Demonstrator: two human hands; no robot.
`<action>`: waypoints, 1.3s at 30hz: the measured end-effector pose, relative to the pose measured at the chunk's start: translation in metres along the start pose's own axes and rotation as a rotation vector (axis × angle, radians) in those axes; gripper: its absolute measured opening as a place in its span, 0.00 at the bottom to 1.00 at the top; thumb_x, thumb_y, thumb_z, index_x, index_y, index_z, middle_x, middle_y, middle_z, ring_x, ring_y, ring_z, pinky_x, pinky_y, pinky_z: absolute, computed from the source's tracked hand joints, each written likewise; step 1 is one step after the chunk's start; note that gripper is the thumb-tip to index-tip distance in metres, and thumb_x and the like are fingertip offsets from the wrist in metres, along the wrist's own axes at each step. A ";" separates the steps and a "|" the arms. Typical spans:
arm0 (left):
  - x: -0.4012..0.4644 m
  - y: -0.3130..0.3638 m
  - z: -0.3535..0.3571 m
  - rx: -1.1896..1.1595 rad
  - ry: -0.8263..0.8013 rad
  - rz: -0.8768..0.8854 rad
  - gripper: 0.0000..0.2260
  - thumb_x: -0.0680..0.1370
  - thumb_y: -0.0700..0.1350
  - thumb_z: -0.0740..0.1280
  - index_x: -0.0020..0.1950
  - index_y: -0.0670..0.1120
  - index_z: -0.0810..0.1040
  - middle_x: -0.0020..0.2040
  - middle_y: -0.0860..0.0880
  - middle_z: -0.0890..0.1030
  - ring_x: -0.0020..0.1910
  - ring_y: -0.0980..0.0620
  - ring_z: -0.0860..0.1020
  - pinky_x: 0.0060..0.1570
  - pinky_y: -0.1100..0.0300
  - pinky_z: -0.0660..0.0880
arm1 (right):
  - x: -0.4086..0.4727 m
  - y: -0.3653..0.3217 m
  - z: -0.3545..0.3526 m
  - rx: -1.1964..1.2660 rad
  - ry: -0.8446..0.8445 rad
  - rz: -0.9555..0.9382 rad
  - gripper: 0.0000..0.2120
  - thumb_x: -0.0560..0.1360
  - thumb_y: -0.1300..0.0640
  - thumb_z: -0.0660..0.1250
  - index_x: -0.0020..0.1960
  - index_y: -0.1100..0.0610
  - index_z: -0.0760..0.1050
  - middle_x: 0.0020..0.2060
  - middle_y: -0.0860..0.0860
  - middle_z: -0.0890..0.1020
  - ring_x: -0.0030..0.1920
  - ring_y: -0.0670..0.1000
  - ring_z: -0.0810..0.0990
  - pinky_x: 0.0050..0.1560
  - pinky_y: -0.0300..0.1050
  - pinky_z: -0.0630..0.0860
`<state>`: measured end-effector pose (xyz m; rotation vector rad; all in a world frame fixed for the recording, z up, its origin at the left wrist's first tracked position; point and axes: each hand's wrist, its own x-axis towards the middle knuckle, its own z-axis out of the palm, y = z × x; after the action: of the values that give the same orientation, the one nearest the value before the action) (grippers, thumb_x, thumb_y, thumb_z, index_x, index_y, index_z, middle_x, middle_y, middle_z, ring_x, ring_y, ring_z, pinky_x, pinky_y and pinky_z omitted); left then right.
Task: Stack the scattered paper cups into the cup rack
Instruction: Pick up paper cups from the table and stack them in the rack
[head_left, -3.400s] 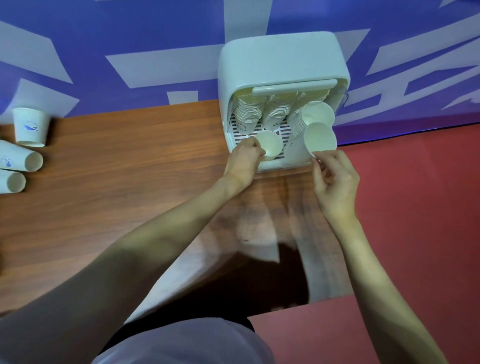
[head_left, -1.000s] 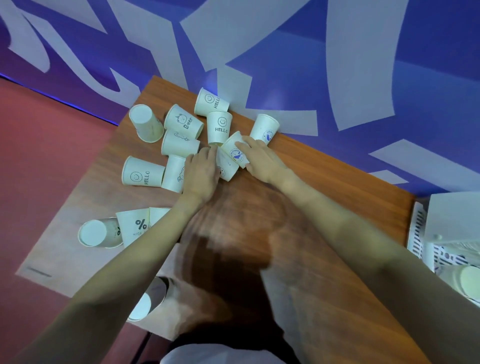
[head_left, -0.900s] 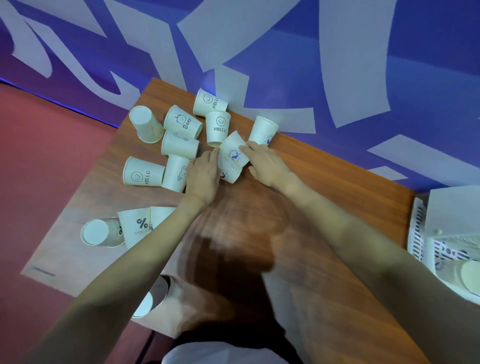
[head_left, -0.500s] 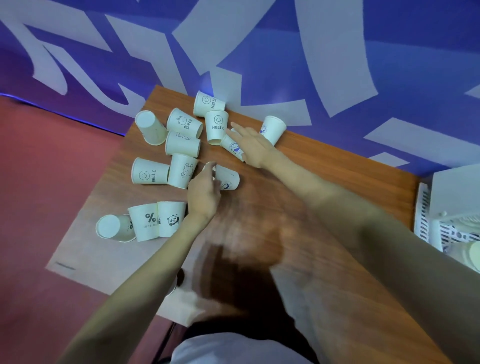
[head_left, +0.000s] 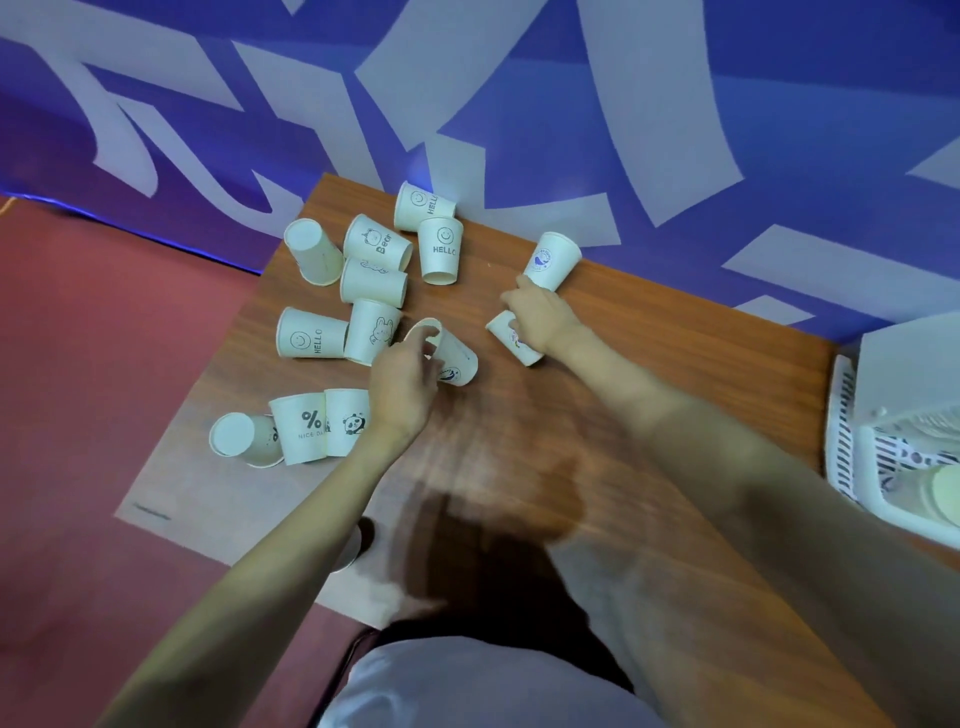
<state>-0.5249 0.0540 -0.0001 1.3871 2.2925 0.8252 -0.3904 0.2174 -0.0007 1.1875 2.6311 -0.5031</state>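
Paper cups (head_left: 374, 283) lie scattered near the table's (head_left: 675, 353) far left corner. Our left hand (head_left: 402, 384) curls around one tipped cup (head_left: 449, 353) near its rim; our right hand (head_left: 543, 317) curls over another (head_left: 514, 340). We judge them light and easily crushed, best held gently around the wall. The cup rack (head_left: 852, 457) sits at the table's right edge.
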 end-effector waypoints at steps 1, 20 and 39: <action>-0.003 0.002 0.001 0.016 -0.012 0.022 0.14 0.74 0.38 0.68 0.59 0.44 0.76 0.48 0.44 0.83 0.46 0.44 0.80 0.44 0.55 0.73 | -0.010 0.005 0.000 0.021 0.029 0.003 0.13 0.75 0.64 0.64 0.59 0.61 0.75 0.63 0.59 0.71 0.54 0.62 0.77 0.48 0.50 0.74; -0.103 0.161 0.100 0.026 -0.254 0.529 0.08 0.74 0.34 0.68 0.51 0.41 0.83 0.47 0.43 0.84 0.47 0.40 0.80 0.46 0.53 0.75 | -0.335 0.154 0.038 0.398 0.694 0.333 0.06 0.77 0.62 0.66 0.51 0.62 0.80 0.48 0.56 0.78 0.48 0.56 0.79 0.48 0.52 0.77; -0.161 0.314 0.189 -0.019 -0.341 0.767 0.08 0.73 0.35 0.70 0.50 0.43 0.84 0.45 0.44 0.84 0.44 0.41 0.80 0.47 0.51 0.76 | -0.443 0.308 0.055 0.270 0.994 0.620 0.08 0.77 0.63 0.64 0.53 0.62 0.81 0.48 0.59 0.79 0.49 0.59 0.78 0.44 0.51 0.75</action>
<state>-0.1287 0.0813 0.0504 2.2333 1.4783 0.7169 0.1343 0.0835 0.0257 2.7772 2.6165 -0.1421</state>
